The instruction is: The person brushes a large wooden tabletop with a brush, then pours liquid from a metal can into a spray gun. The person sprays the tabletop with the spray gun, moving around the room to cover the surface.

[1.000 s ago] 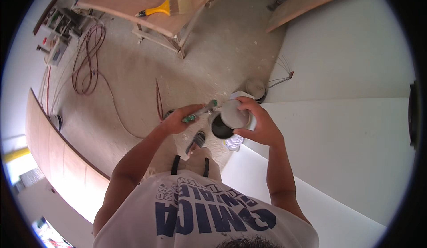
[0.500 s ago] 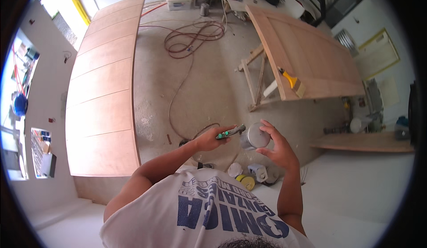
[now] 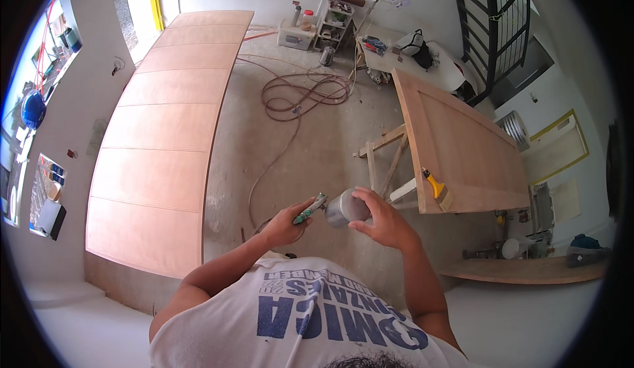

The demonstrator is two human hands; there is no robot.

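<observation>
Left hand (image 3: 282,228) is gripping green-and-grey tool (image 3: 309,213); right hand (image 3: 389,224) is clamping grey canister (image 3: 339,209), thumb near, fingers far, just right of tool. Canister (probably stiff, light, smooth enough for slipping) is seemingly favouring hold around side.

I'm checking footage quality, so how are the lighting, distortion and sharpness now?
Head view: daylight washes out the wall opening at far left; head view: the long wooden panel looks pale, its left edge bowed by the fisheye; head view: the left hand and right hand look reasonably sharp.
</observation>
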